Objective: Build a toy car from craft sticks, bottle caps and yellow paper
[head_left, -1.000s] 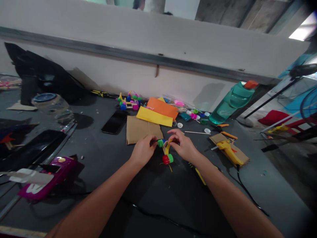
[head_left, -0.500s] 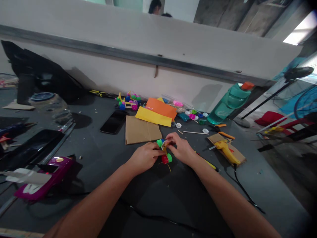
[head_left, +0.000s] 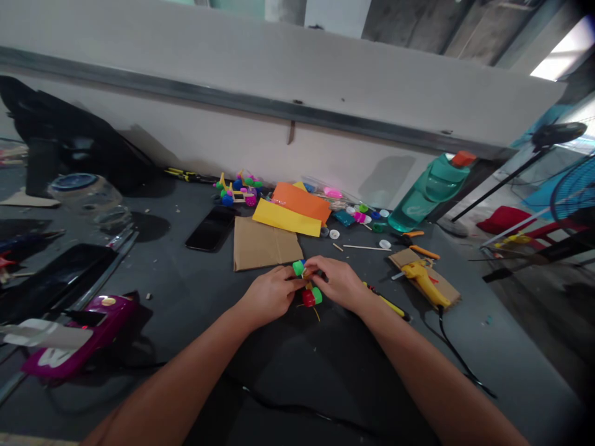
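Note:
Between my hands is a small toy car (head_left: 308,298) made of bottle caps, with green, red and blue caps as wheels and a yellow piece in the middle. My left hand (head_left: 270,293) is closed on its left side, thumb and fingers pinching it. From the right, my right hand (head_left: 337,280) pinches at the top of the car, its fingers hiding part of the body. A piece of cardboard (head_left: 264,244) lies just beyond the hands. A yellow-handled cutter (head_left: 395,308) is partly hidden beside my right wrist.
Yellow glue gun (head_left: 425,280) rests on cardboard at right, near orange-handled pliers (head_left: 424,249). A teal bottle (head_left: 425,195) stands behind. Coloured sheets (head_left: 288,218), finished cap toys (head_left: 237,192) and a phone (head_left: 211,229) lie at the back. A purple device (head_left: 83,337) and clear jar (head_left: 90,198) are left.
My right hand has shifted slightly down and left over the top of the toy car, covering more of it. My left hand keeps its hold. The view has moved slightly.

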{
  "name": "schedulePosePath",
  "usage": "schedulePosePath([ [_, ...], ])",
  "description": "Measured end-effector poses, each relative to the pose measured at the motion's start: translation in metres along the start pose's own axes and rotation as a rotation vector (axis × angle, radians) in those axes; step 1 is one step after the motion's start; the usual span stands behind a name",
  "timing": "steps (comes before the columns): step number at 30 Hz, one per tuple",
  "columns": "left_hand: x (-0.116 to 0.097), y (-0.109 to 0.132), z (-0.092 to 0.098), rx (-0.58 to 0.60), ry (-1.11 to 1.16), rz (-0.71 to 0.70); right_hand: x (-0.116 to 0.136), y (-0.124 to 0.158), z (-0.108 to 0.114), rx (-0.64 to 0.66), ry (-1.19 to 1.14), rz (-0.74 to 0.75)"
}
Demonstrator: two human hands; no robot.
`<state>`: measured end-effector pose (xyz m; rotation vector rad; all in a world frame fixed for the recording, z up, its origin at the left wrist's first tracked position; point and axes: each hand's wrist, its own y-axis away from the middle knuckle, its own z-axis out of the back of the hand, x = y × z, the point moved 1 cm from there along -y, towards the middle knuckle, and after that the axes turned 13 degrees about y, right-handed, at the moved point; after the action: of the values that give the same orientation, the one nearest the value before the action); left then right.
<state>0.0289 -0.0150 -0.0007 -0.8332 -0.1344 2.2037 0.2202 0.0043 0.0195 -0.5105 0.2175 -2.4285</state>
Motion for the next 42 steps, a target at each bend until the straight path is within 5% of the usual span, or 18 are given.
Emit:
schedulePosePath([
  [9, -0.0024, -0.0013, 0.0023, 0.046, -0.060, 0.034, -0.0027, 0.0027, -0.0021, 0.042, 0.129, 0.024],
  [13, -0.0012, -0.0019, 0.0015, 0.043, -0.058, 0.042, -0.0019, 0.0023, 0.0017, -0.051, 0.143, 0.060],
  [24, 0.0068, -0.0029, -0.0024, 0.052, -0.066, 0.049, -0.0037, -0.0017, -0.0019, -0.179, 0.161, -0.166],
  [42, 0.0066, -0.0048, -0.0019, 0.067, -0.081, 0.050, -0.0013, -0.0033, -0.0052, -0.186, 0.062, -0.177],
])
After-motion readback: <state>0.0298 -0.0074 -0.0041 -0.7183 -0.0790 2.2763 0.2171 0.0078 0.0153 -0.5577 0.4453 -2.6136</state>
